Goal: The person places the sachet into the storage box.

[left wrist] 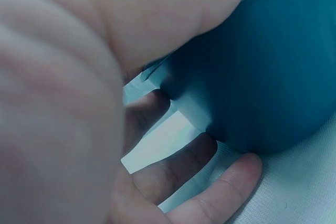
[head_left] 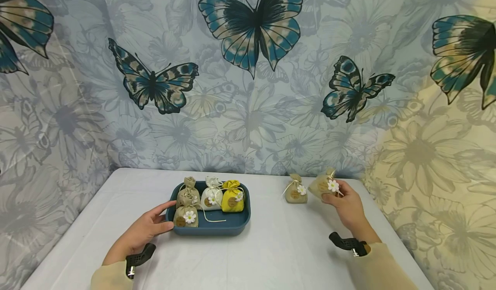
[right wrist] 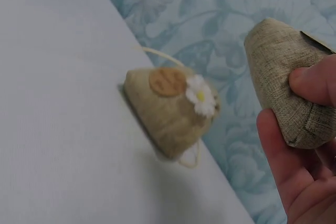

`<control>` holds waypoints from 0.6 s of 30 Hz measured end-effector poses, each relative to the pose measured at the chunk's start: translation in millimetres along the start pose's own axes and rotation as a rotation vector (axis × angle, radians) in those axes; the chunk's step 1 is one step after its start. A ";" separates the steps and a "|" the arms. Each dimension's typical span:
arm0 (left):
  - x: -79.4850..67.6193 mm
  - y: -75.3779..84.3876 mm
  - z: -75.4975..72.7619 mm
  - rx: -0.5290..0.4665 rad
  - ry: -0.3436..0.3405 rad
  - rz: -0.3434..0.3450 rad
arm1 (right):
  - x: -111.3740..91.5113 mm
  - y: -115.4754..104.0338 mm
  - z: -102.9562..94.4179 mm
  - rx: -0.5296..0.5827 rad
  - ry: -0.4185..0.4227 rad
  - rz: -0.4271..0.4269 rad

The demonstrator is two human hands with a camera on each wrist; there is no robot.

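Observation:
At the left end of a dark blue tray (head_left: 236, 229) is my left hand (head_left: 145, 227). Its thumb lies along the rim and its loosely spread fingers (left wrist: 178, 166) touch the outer wall. My right hand (head_left: 348, 204) pinches a beige drawstring pouch (head_left: 320, 185) between thumb and fingers, lifted off the table and tilted, its white flower facing forward. To the left of it, a similar beige pouch (head_left: 296, 194) stands upright on the table. Inside the tray are a white pouch (head_left: 211, 199), a yellow pouch (head_left: 232, 204) and two beige pouches, one front (head_left: 186, 216), one behind (head_left: 188, 191).
A white cloth covers the table (head_left: 267, 260). Behind it hangs a butterfly-printed backdrop (head_left: 248, 122), close to the table's back edge. A loose pale cord (head_left: 215, 220) trails across the tray floor. Both wrists wear black straps.

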State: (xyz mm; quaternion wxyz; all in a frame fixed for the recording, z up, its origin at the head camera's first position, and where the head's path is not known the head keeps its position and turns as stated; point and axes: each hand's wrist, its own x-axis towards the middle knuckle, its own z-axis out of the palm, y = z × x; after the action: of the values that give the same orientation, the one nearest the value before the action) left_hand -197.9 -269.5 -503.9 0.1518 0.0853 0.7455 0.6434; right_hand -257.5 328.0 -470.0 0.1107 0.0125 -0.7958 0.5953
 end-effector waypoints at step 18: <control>0.4 -2.7 -1.0 0.016 0.000 0.012 | -6.7 -58.8 53.6 -0.060 -0.106 -0.139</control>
State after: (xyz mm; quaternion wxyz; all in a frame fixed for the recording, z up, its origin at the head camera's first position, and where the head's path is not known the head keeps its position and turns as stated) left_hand -198.5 -270.7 -506.5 0.1474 0.0910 0.7501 0.6383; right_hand -250.7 259.2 -430.0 0.1098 0.0960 -0.8153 0.5604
